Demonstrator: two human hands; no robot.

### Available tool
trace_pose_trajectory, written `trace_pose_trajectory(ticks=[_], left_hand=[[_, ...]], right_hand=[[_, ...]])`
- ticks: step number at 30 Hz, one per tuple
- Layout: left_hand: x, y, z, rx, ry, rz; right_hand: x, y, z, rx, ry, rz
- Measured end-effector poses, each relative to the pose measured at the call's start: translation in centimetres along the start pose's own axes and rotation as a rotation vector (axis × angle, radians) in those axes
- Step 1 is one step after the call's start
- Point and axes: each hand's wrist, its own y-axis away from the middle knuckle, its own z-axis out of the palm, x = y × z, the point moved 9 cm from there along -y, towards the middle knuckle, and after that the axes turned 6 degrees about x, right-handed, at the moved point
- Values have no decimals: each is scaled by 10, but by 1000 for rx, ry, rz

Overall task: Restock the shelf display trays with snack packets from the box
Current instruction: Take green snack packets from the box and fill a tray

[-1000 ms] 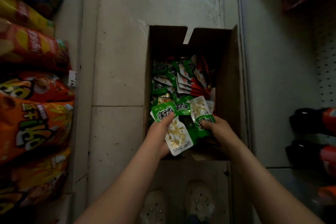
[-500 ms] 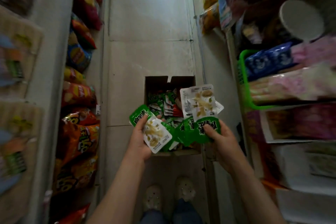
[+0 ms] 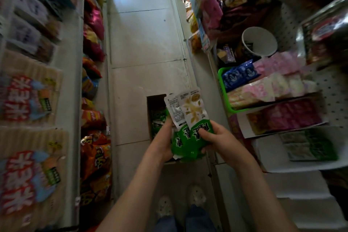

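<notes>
Right shelf [image 3: 335, 88] carries the display trays. White tray [image 3: 267, 149], part filled with matching green packets, lies directly right of the hands, with its long axis running rightward into the shelf. Box [image 3: 150, 107] stands on the floor beyond the hands, stock remaining inside. Bundle of packets [image 3: 188, 128] is upright and clasped from both sides. Right hand [image 3: 220, 137] grips its green end and is nearer the tray. Left hand [image 3: 163, 145] cups the opposite side.

- packets [image 3: 190, 130]: green lower half with dark lettering, white upper half with pale yellow shapes
- box [image 3: 150, 113]: brown
- basket [image 3: 221, 84]: bright green
- tray [image 3: 267, 158]: white
- chip bags [image 3: 94, 156]: orange with yellow and red
- floor [image 3: 146, 43]: pale grey tiles
- cup [image 3: 259, 41]: white
- shelf back [image 3: 331, 88]: white with dark dots
</notes>
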Motion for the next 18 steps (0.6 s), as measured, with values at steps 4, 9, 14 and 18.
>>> trace_pose_trajectory(ticks=[4, 9, 14, 18], left_hand=[[-2, -4, 19, -120, 49, 106], [-31, -27, 44, -165, -8, 75], [-60, -55, 58, -69, 25, 75], [-71, -67, 73, -49, -20, 132]], right_hand=[[3, -3, -18, 50, 62, -47], [11, -9, -60, 160, 109, -89], [17, -2, -102, 282, 61, -124], [17, 14, -139, 447, 95, -185]])
